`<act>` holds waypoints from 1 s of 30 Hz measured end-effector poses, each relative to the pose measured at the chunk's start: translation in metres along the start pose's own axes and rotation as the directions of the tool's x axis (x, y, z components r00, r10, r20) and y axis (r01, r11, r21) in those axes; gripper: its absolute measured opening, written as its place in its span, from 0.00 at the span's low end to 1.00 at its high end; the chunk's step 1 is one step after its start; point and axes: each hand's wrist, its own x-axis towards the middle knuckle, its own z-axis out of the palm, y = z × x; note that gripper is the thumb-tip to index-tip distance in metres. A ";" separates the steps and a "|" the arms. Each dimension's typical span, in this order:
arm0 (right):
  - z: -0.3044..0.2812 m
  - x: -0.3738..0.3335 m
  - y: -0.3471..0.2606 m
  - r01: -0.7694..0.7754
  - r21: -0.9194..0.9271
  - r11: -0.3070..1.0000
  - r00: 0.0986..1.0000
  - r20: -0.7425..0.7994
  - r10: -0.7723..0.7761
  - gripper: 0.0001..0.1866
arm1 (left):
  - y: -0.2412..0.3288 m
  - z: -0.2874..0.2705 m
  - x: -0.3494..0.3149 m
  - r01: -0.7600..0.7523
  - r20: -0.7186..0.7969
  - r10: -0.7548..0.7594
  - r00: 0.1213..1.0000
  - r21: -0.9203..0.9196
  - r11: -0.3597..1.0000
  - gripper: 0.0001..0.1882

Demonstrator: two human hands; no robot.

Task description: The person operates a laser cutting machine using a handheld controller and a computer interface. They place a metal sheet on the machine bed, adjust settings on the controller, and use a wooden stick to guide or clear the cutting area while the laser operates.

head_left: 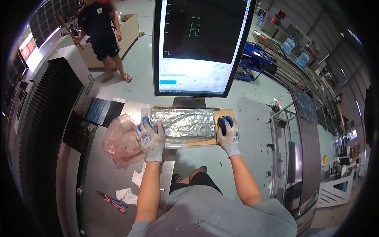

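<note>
My left hand (151,140), in a white work glove with blue fingertips, rests at the left end of a keyboard-shaped slab wrapped in crinkled clear-silver film (183,123). Its thumb and fingers are spread and grip nothing. At the slab's other end my right hand (229,136), gloved the same way, curls over a black computer mouse (222,125) on a sheet of brown cardboard (226,113). Behind both hands stands a tall monitor (197,47), its screen showing a small green outline drawing on black above a pale control panel.
A pinkish plastic bag (123,138) lies beside my left hand. Pliers with orange-and-blue handles (113,203) and a crumpled white tissue (127,196) sit on the metal surface. Machinery with a black bellows (43,118) borders the left. A person (100,33) stands at the far left.
</note>
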 end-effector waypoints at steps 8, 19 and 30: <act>0.002 0.009 0.000 0.060 -0.007 0.998 0.998 0.003 -0.060 0.27 | 0.000 0.005 0.007 -0.070 -0.061 0.071 0.996 0.020 0.997 0.34; 0.000 0.011 -0.003 0.066 -0.013 0.998 0.997 0.037 -0.065 0.29 | -0.002 0.010 0.005 -0.043 -0.041 0.046 0.998 0.073 0.996 0.30; 0.001 0.009 -0.008 -0.009 0.004 1.000 1.000 0.029 0.009 0.27 | 0.002 0.003 0.005 0.025 0.023 -0.029 0.999 0.155 0.988 0.35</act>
